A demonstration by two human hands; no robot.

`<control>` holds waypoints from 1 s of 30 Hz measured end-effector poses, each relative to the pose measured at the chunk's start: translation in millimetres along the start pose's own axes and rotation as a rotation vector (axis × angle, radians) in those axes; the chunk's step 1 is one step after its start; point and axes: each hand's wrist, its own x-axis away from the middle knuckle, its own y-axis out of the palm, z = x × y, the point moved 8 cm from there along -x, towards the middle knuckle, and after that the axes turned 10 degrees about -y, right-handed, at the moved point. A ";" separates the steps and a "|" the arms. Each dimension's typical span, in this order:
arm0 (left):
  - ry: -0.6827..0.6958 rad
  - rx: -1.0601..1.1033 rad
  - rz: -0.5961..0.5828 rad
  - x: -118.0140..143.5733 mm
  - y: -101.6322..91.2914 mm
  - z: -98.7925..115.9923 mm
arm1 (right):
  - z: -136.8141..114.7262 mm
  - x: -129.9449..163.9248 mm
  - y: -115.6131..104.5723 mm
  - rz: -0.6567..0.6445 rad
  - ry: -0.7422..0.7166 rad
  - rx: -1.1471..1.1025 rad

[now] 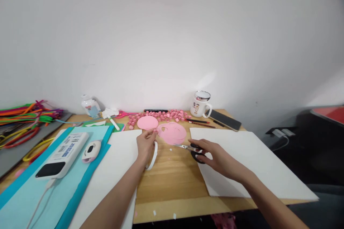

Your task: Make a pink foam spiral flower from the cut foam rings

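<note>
A pair of scissors [185,146] with black handles is in my right hand [215,155], its fingers in the loops. The blades point left, their tips by the lower edge of a pink paper piece [172,134] with curved cuts and a small hole. My left hand [146,145] has thumb and fingers pinched together at this paper's left edge. A separate pink paper disc [147,122] lies just behind the left fingertips. Beside the left wrist a curved white band [153,157] shows, partly hidden by the hand.
Pink pom-pom-like pieces [163,115] lie along the wall with a black marker [156,111]. A mug [201,104] and phone [225,120] stand back right. White sheets [242,164] flank the wood. Blue sheets [77,186] at left bear a white device [63,155].
</note>
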 end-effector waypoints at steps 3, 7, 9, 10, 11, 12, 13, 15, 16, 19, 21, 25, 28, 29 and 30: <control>-0.021 0.008 0.001 -0.2 0.1 -1.4 | -17.1 -10.2 9.5 0.033 -0.045 -0.093; -0.024 0.033 0.009 -1.6 -1.0 -2.5 | -38.1 -25.3 32.5 -0.003 -0.132 -0.107; -0.017 0.037 0.017 -2.6 -2.1 -3.0 | -44.1 -31.8 44.6 -0.029 -0.152 -0.094; -0.014 0.034 0.017 -3.1 -2.2 -3.5 | -45.9 -34.7 49.9 -0.041 -0.154 -0.087; -0.009 0.029 0.014 -3.8 -2.3 -4.2 | -47.1 -37.2 54.1 -0.049 -0.153 -0.077; -0.005 0.023 0.009 -4.6 -2.1 -5.1 | -48.0 -39.4 57.8 -0.059 -0.150 -0.064; 0.001 0.017 0.000 -5.5 -1.6 -6.3 | -48.7 -41.2 60.6 -0.070 -0.145 -0.047; 0.019 0.009 -0.020 -8.1 -0.7 -8.9 | -49.8 -43.9 64.3 -0.093 -0.137 -0.005; 0.034 0.009 -0.031 -9.5 -0.2 -10.1 | -50.2 -44.9 65.2 -0.102 -0.134 0.016; 0.047 -0.012 -0.039 -14.6 -0.5 -15.0 | -51.1 -47.1 66.0 -0.110 -0.130 0.073; 0.041 -0.041 -0.027 -17.2 -1.6 -17.6 | -51.2 -48.3 66.0 -0.101 -0.134 0.092; 0.066 -0.075 -0.008 -17.8 -3.1 -15.8 | -49.9 -50.9 67.6 -0.091 -0.142 0.134; 0.077 -0.086 -0.013 -17.2 -2.8 -15.0 | -47.7 -53.1 69.6 -0.106 -0.135 0.165; 0.078 -0.088 -0.014 -17.3 -2.7 -15.2 | -47.1 -53.8 70.1 -0.110 -0.135 0.168; 0.078 -0.091 -0.014 -17.4 -2.6 -15.4 | -46.8 -54.6 70.7 -0.114 -0.139 0.166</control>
